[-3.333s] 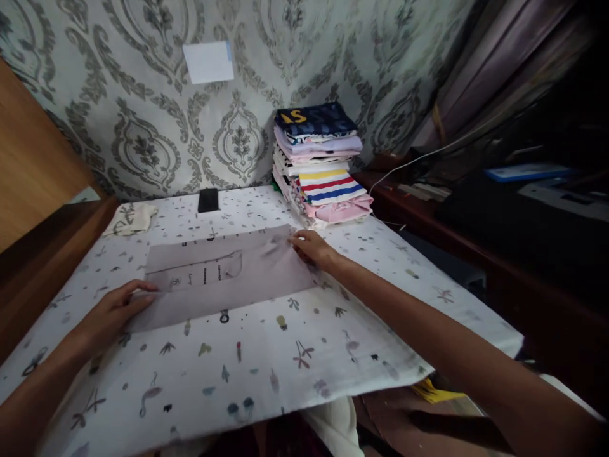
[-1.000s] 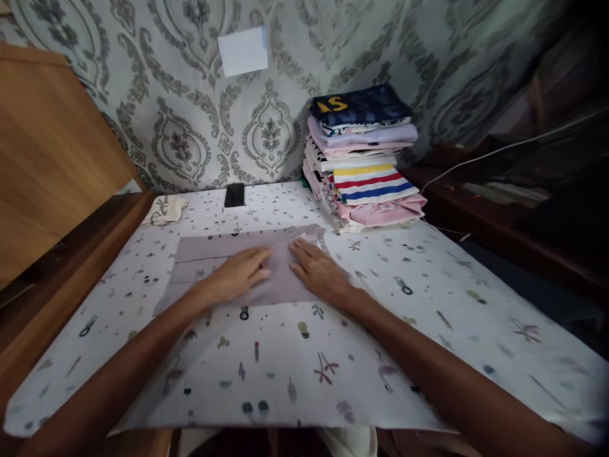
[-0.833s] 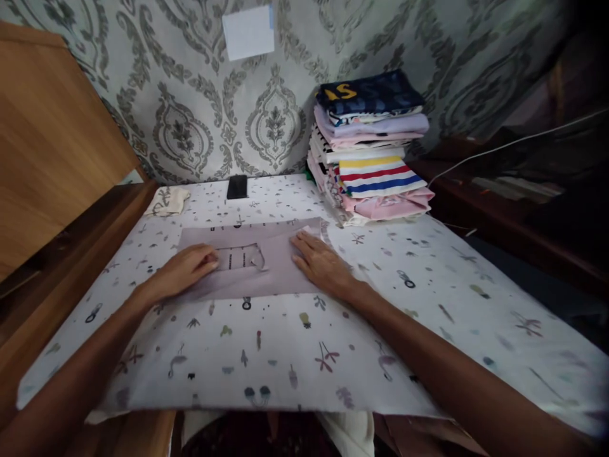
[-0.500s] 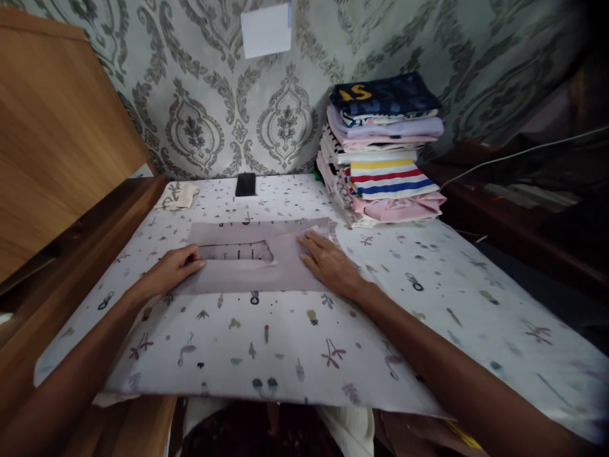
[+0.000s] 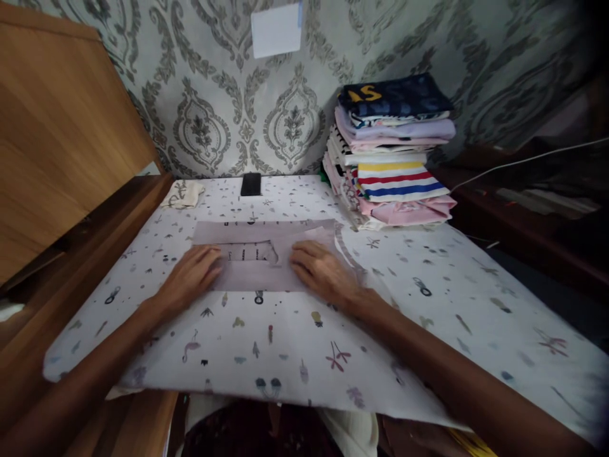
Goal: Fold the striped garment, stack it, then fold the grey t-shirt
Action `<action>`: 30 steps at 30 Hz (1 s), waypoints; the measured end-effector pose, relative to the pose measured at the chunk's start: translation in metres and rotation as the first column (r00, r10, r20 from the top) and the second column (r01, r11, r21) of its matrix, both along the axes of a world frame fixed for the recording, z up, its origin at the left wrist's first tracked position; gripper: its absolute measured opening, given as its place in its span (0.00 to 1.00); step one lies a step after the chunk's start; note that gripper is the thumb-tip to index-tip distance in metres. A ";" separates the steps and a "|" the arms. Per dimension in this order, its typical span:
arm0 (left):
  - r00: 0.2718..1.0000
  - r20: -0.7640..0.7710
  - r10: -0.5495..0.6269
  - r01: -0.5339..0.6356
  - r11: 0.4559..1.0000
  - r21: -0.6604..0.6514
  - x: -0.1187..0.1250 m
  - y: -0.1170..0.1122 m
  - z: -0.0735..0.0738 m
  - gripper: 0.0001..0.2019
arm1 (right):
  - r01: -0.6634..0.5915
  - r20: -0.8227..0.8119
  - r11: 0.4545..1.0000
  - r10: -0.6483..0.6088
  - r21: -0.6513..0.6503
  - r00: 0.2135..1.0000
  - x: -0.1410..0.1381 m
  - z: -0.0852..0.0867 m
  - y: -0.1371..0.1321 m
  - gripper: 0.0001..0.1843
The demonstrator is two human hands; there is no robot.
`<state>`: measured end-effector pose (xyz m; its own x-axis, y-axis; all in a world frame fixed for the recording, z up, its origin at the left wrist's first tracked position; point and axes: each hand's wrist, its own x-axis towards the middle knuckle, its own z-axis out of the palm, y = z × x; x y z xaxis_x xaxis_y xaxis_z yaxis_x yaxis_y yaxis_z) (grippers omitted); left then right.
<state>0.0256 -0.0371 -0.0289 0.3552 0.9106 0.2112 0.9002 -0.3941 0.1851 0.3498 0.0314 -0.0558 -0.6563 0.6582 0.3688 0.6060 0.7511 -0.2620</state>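
Observation:
A pale mauve garment (image 5: 257,279) lies folded into a long flat strip on the patterned cloth. A gap in its folds shows printed lettering underneath. On its left end rests my left hand (image 5: 195,270), fingers together and extended over the fabric, slightly blurred. My right hand (image 5: 321,266) presses on the right part of the garment, palm down with the fingers a little bent. Neither hand grips the fabric. Beyond my right hand a ribbed edge of the garment curves toward the right.
A tall stack of folded clothes (image 5: 390,146) stands at the back right. Near the wall lie a black phone (image 5: 250,185) and a small cream cloth (image 5: 183,194). Wooden furniture (image 5: 71,127) borders the left side. A white cable (image 5: 528,155) runs along the right.
My left hand has let go of the garment's edge and moved right to lie flat on it. My right hand has slid slightly left and nearer. The view has shifted a little.

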 end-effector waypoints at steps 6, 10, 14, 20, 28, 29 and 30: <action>0.988 -0.065 -0.140 0.133 0.985 -0.107 0.005 -0.004 -0.030 0.26 | -0.065 0.056 0.997 0.067 -0.037 0.996 -0.018 -0.015 -0.006 0.21; 0.988 -0.078 -0.137 0.128 0.986 -0.103 0.002 -0.005 -0.032 0.27 | -0.049 0.081 0.998 0.051 -0.036 0.995 -0.016 -0.021 -0.007 0.23; 0.988 -0.081 -0.135 0.127 0.987 -0.094 0.002 -0.006 -0.031 0.28 | -0.041 0.092 0.999 0.042 -0.020 0.995 -0.016 -0.020 -0.008 0.24; 0.989 -0.083 -0.126 0.119 0.989 -0.083 0.004 -0.007 -0.034 0.28 | -0.044 0.087 0.999 0.043 0.005 0.995 -0.017 -0.023 -0.008 0.25; 0.992 -0.043 -0.116 0.116 0.993 -0.012 0.006 -0.014 -0.022 0.28 | -0.033 0.097 0.999 0.036 -0.027 0.995 -0.020 -0.016 -0.010 0.24; 0.993 -0.010 -0.115 0.115 0.993 0.019 0.010 -0.020 -0.016 0.27 | -0.028 0.098 0.999 0.031 -0.033 0.995 -0.021 -0.014 -0.013 0.23; 0.991 0.025 -0.134 0.133 0.991 0.033 0.016 -0.028 -0.010 0.26 | -0.018 0.099 0.999 0.022 -0.038 0.995 -0.021 -0.011 -0.015 0.22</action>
<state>0.0415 -0.0651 -0.0388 0.4673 0.8481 0.2498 0.8339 -0.5166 0.1941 0.3285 0.0162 -0.0668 -0.7019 0.6564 0.2765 0.6151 0.7543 -0.2294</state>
